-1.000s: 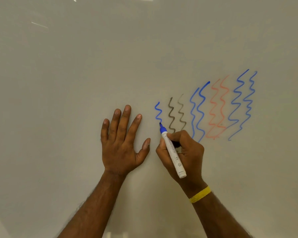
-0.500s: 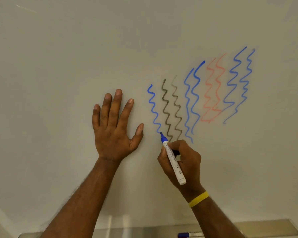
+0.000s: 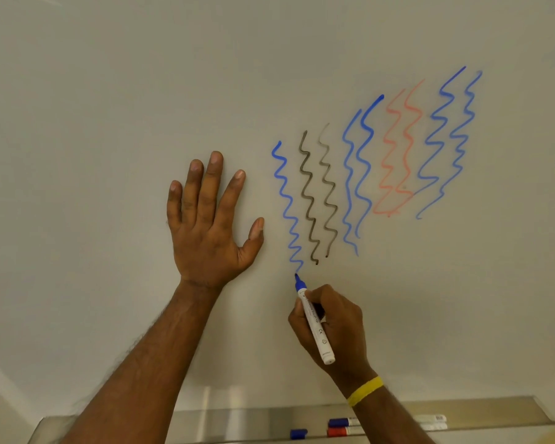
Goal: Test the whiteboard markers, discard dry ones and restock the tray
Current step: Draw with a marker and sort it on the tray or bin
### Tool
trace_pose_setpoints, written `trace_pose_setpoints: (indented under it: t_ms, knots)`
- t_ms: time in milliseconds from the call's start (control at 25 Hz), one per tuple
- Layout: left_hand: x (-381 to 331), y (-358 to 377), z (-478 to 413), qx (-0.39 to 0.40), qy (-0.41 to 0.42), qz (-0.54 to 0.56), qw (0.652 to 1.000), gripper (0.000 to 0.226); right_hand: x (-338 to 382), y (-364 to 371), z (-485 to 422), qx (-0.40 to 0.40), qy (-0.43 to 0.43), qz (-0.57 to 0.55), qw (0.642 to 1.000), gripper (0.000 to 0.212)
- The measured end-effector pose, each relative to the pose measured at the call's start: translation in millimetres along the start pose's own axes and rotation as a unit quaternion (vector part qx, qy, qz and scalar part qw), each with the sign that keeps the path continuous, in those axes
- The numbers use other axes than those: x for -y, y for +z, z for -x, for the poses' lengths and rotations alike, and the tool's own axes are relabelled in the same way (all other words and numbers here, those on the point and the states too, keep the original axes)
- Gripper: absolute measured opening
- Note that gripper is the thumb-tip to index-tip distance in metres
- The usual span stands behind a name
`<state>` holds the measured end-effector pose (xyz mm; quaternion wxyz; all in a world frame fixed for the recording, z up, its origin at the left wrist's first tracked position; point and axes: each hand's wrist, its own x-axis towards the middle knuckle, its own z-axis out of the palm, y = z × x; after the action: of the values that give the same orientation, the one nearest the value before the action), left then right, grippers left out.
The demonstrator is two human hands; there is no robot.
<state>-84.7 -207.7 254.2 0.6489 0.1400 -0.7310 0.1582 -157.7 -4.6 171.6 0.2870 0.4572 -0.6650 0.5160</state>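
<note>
Blue marker (image 3: 314, 320) is clamped by the curled fingers of our right hand (image 3: 337, 328), tip just under the blue squiggle (image 3: 289, 219). Our left hand (image 3: 209, 225) lies flat on the whiteboard (image 3: 109, 123), fingers apart; its thumb could smear that line if it slides right.

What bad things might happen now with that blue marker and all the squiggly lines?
The left hand lies flat on the whiteboard, its thumb near the leftmost blue squiggle; sliding sideways might smudge it. The blue marker in the right hand is uncapped while a loose blue cap sits in the tray; left open, it may dry out.
</note>
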Motion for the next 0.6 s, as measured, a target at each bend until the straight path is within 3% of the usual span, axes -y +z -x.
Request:
trace_pose_setpoints:
  t_ms: [240, 440, 600]
  knots:
    - [-0.8, 0.4, 0.6, 0.000, -0.005, 0.004, 1.000, 0.068, 7.4, -0.8, 0.9, -0.013, -0.001, -0.044, 0.999, 0.017]
    - [-1.5, 0.0, 1.6, -0.002, -0.002, 0.006, 1.000, 0.070, 39.7, 7.4, -50.0, -0.051, -0.118, -0.088, 0.988, 0.016]
    - [-2.2, -1.2, 0.7, -0.001, -0.002, 0.005, 1.000, 0.070, 62.8, 17.7, -102.4, -0.105, -0.152, -0.124, 0.975, 0.019]
